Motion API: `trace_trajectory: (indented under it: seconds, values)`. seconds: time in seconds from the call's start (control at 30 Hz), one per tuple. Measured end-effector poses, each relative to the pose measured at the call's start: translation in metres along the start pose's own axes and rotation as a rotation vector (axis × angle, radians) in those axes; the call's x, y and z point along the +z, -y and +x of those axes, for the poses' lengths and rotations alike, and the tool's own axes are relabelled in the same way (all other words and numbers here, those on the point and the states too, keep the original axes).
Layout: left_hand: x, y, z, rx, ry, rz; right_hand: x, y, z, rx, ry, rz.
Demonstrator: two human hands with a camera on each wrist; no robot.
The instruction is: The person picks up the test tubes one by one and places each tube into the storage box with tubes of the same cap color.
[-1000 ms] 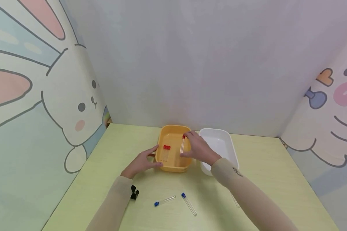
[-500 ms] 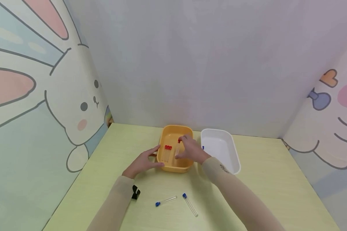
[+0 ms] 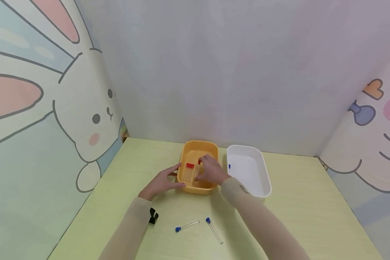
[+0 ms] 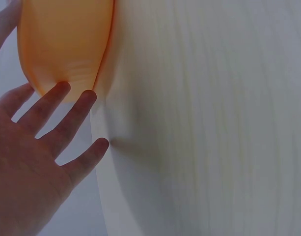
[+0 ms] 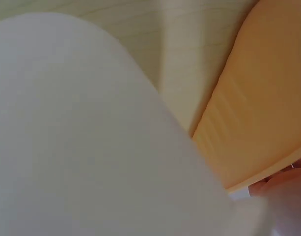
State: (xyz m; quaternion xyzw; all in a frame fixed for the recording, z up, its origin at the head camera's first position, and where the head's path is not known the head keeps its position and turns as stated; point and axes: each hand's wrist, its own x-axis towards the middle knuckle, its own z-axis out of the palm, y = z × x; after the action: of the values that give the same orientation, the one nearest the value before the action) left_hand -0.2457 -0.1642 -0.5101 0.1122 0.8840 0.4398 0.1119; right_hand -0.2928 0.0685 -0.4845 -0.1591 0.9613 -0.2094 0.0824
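Observation:
Inside the orange tray [image 3: 199, 190], my right hand [image 3: 211, 170] pinches a red-capped test tube [image 3: 197, 170], low near the tray floor. Left of it in the tray, a row of red-capped test tubes [image 3: 189, 170] lies side by side. My left hand [image 3: 160, 185] touches the tray's left side with spread, fairly straight fingers; in the left wrist view the fingertips [image 4: 86, 98] lie at the orange wall. In the right wrist view a pale sleeve [image 5: 91, 137] covers much of the picture, and only part of the right hand [image 5: 285, 201] shows at the tray's rim.
A white tray [image 3: 250, 171] stands right of the orange one, with a blue-capped tube [image 3: 229, 167] at its left wall. Two blue-capped test tubes [image 3: 187, 226] lie on the table in front. A black clip-like object [image 3: 154, 216] sits by the left sleeve.
My right hand has moved left and down into the orange tray with the red-capped test tube, toward the row of tubes. The left hand has stayed at the tray's side.

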Motion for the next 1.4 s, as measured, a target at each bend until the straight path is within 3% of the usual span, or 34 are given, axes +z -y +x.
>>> trace_trajectory:
  seconds: [0.33,1.0,1.4]
  values:
    - [-0.001,0.0,0.0,-0.033,-0.003,-0.006,0.015,0.003,0.007,-0.017,0.024,-0.028]
    - [0.001,0.0,0.0,-0.01,-0.004,-0.004,0.024,0.008,0.011,0.046,0.074,-0.09]
    - [0.001,0.001,0.002,-0.024,-0.009,0.002,0.012,0.011,0.005,-0.008,0.06,-0.091]
